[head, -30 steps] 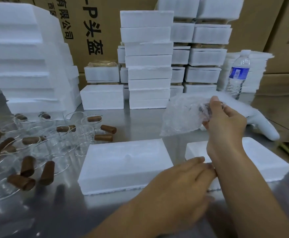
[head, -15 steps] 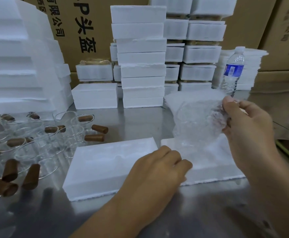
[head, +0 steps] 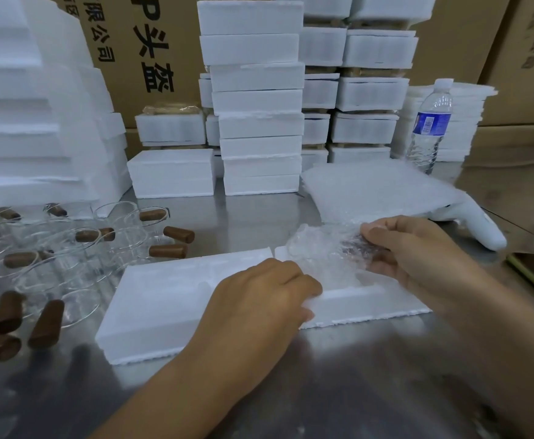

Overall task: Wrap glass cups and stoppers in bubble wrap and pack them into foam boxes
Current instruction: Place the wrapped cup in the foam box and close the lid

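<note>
The bubble-wrapped bundle (head: 329, 248) is clear and crumpled and hangs just over the back of the foam box (head: 370, 305). Something dark shows through it where my right grip (head: 417, 248) pinches it between thumb and fingers. My left grip (head: 259, 299) curls round that box's near left corner, beside a second foam box (head: 164, 296). Both lie on the steel surface (head: 354, 375), with glass cups (head: 78, 270) and brown stoppers (head: 178, 234) to the left and foam stacks (head: 259, 122) behind. Cardboard cartons (head: 154, 58) read "头盔", and a water bottle (head: 430, 128) wears a blue label.

Shiny steel table (head: 253, 217) with soft reflections, tall brown cardboard cartons (head: 468, 42) standing behind it as a wall, black Chinese print (head: 154, 49) on 1 carton, even indoor light
</note>
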Demonstrator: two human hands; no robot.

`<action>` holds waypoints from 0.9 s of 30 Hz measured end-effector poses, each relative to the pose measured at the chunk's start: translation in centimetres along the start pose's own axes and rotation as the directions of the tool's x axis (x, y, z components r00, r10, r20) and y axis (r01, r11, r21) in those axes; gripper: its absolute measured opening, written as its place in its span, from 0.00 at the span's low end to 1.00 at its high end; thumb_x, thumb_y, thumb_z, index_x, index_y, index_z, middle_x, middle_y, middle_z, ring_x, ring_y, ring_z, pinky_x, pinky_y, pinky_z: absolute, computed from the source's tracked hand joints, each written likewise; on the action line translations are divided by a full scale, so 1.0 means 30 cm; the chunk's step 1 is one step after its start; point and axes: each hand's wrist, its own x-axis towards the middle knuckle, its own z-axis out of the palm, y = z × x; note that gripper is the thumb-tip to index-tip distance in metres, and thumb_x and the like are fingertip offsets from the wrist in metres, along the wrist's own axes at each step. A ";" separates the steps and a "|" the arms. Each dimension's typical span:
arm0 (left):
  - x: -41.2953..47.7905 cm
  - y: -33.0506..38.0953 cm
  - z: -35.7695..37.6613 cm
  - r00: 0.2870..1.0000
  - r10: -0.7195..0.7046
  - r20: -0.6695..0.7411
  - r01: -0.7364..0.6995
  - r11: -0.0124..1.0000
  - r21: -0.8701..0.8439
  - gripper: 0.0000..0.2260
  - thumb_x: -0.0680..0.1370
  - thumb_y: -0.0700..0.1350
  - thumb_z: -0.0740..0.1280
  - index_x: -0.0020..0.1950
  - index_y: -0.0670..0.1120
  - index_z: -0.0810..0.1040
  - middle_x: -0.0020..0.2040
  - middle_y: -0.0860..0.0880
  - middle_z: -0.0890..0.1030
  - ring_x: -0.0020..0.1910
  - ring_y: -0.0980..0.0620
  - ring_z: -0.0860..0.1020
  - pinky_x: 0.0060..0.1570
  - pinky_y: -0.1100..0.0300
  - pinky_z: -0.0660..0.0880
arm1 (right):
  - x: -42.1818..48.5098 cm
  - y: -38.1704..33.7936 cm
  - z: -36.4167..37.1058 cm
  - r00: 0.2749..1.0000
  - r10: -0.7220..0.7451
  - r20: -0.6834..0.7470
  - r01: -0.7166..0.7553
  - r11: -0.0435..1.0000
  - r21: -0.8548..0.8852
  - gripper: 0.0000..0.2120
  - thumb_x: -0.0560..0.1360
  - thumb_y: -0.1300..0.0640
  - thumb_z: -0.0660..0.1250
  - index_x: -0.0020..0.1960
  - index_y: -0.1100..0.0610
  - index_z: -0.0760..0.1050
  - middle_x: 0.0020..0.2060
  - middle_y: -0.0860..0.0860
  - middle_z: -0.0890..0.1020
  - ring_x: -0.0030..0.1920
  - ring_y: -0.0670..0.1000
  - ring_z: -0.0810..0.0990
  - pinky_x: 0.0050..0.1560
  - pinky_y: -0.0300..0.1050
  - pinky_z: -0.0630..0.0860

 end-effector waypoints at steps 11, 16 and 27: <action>-0.004 0.011 -0.015 0.994 -0.089 0.058 0.091 0.995 -0.046 0.12 0.66 0.45 0.78 0.47 0.52 0.83 0.45 0.52 0.78 0.35 0.54 0.77 0.30 0.64 0.70 | 0.016 0.055 -0.048 0.922 -0.385 0.047 0.319 0.684 -0.655 0.07 0.72 0.49 0.69 0.40 0.50 0.73 0.34 0.44 0.78 0.30 0.39 0.73 0.31 0.35 0.65; -0.008 -0.001 -0.014 0.988 -0.127 0.087 0.135 0.986 -0.096 0.11 0.73 0.50 0.72 0.55 0.55 0.80 0.50 0.57 0.76 0.47 0.57 0.74 0.43 0.64 0.70 | 0.017 0.078 -0.054 0.906 -0.416 0.075 0.354 0.650 -0.673 0.07 0.71 0.53 0.72 0.38 0.52 0.75 0.28 0.42 0.77 0.30 0.38 0.73 0.30 0.30 0.66; -0.034 -0.111 -0.107 0.855 -0.335 0.395 0.400 0.912 -0.092 0.17 0.66 0.63 0.71 0.48 0.69 0.66 0.46 0.65 0.73 0.48 0.71 0.69 0.41 0.73 0.67 | 0.004 0.065 -0.049 0.724 -0.647 -0.240 0.454 0.708 -0.541 0.10 0.75 0.55 0.67 0.36 0.47 0.71 0.27 0.44 0.75 0.29 0.40 0.72 0.31 0.28 0.68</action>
